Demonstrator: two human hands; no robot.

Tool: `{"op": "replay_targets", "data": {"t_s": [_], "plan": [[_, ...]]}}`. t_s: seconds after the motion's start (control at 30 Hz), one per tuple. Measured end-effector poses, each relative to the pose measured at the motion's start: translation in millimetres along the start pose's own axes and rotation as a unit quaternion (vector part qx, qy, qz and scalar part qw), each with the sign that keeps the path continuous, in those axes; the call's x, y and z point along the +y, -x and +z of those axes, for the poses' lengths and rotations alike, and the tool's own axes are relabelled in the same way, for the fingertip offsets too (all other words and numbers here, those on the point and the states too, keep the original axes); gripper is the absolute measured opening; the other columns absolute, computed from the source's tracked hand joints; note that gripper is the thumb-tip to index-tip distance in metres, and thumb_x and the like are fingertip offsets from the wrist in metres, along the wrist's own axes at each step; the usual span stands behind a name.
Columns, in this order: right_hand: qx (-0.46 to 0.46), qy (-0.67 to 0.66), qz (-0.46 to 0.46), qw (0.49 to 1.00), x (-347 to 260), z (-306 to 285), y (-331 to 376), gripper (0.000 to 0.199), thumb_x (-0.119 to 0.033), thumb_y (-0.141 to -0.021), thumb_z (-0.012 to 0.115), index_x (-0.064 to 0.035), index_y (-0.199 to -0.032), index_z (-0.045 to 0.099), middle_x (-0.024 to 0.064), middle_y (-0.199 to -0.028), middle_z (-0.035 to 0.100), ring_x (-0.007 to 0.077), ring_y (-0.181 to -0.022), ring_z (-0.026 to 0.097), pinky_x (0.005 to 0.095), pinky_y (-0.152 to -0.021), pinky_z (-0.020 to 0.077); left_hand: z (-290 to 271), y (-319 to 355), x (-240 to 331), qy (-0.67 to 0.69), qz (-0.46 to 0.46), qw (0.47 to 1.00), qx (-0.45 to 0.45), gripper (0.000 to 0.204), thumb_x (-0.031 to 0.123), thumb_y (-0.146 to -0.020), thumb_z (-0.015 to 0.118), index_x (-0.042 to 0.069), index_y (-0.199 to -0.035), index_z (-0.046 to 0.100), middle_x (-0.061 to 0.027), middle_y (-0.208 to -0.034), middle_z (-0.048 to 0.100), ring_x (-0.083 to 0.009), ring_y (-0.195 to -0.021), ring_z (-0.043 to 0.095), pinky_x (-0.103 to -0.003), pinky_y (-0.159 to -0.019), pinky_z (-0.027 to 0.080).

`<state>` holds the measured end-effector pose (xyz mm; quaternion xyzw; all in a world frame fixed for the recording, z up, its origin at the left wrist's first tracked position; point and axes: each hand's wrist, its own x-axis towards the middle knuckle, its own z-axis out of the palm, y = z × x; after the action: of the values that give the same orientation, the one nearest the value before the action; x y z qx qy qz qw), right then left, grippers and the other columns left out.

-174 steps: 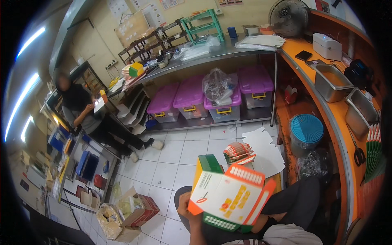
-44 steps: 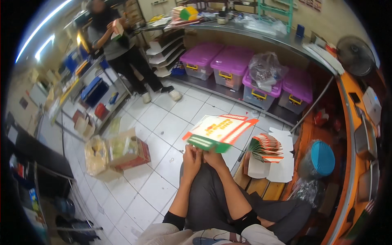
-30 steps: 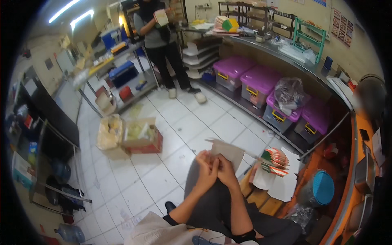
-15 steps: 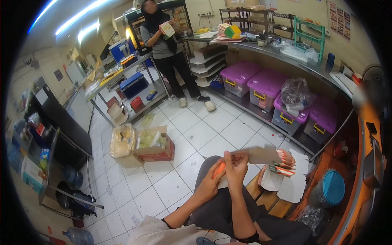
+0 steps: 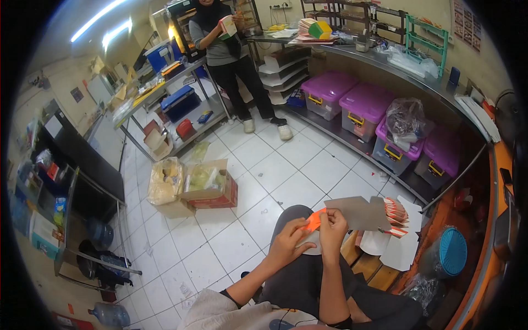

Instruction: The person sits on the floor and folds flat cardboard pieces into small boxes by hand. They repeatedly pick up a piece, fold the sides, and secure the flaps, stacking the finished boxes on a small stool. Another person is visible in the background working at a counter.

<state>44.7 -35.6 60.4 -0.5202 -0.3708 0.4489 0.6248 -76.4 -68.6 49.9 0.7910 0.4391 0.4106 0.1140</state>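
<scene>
Both my hands hold a flat cardboard box blank [image 5: 357, 213] over my knees; its grey inner side faces up and an orange flap shows at its left end. My left hand [image 5: 290, 242] pinches the orange flap from below. My right hand [image 5: 333, 224] grips the blank's near edge beside it. A stack of folded orange and white boxes [image 5: 396, 213] lies just to the right on white sheets [image 5: 400, 250] on the floor.
A person [image 5: 231, 55] stands at the back by metal shelves, holding a small box. Purple-lidded bins [image 5: 363, 104] sit under a steel counter [image 5: 418, 77]. Open cardboard cartons [image 5: 206, 184] stand on the tiled floor to my left. A blue basket [image 5: 450, 253] is at the right.
The printed box blank has been turned over to its grey side and lowered toward my lap. My view has swung left, bringing the standing person and the cartons into sight.
</scene>
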Motion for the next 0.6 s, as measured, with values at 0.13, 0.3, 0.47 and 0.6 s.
{"op": "replay_targets", "data": {"t_s": [0.13,0.3,0.47,0.6], "plan": [[-0.043,0.016,-0.025,0.999,5,-4,-7,0.014,-0.006,-0.082,0.056,0.0083,-0.082,0.056,0.0124,-0.072,0.062,0.0151,-0.063,0.061,0.0251,-0.057,0.0505,-9,-16,15,-0.025,-0.121,0.992,-0.023,0.023,0.015,-0.081,0.062,-0.001,-0.091,0.050,-0.0144,-0.092,0.058,-0.0295,-0.081,0.058,-0.036,-0.064,0.048],[-0.060,-0.108,0.127,0.984,2,-20,-21,0.013,-0.005,-0.083,0.053,0.0080,-0.082,0.056,0.0137,-0.071,0.060,0.0192,-0.056,0.061,0.0281,-0.050,0.0543,-11,-23,15,0.038,-0.181,0.983,-0.015,0.016,0.014,-0.085,0.056,0.000,-0.087,0.048,-0.0160,-0.076,0.055,-0.0338,-0.070,0.054,-0.038,-0.059,0.045],[-0.134,0.073,0.033,0.988,10,-29,-16,0.010,-0.004,-0.078,0.058,0.0048,-0.075,0.061,0.0098,-0.063,0.061,0.0144,-0.052,0.059,0.0239,-0.048,0.0502,-8,-4,-6,0.164,-0.205,0.964,0.035,0.018,0.017,-0.089,0.051,-0.001,-0.085,0.046,-0.0101,-0.077,0.055,-0.0203,-0.074,0.056,-0.032,-0.065,0.044],[-0.166,0.087,0.004,0.982,20,-18,2,0.008,-0.002,-0.075,0.063,0.0050,-0.078,0.064,0.0087,-0.064,0.062,0.0116,-0.055,0.058,0.0222,-0.051,0.0488,8,14,-9,0.451,-0.464,0.756,0.097,0.015,0.018,-0.092,0.049,0.003,-0.089,0.049,-0.0049,-0.081,0.055,-0.0099,-0.077,0.051,-0.025,-0.068,0.042]]}}
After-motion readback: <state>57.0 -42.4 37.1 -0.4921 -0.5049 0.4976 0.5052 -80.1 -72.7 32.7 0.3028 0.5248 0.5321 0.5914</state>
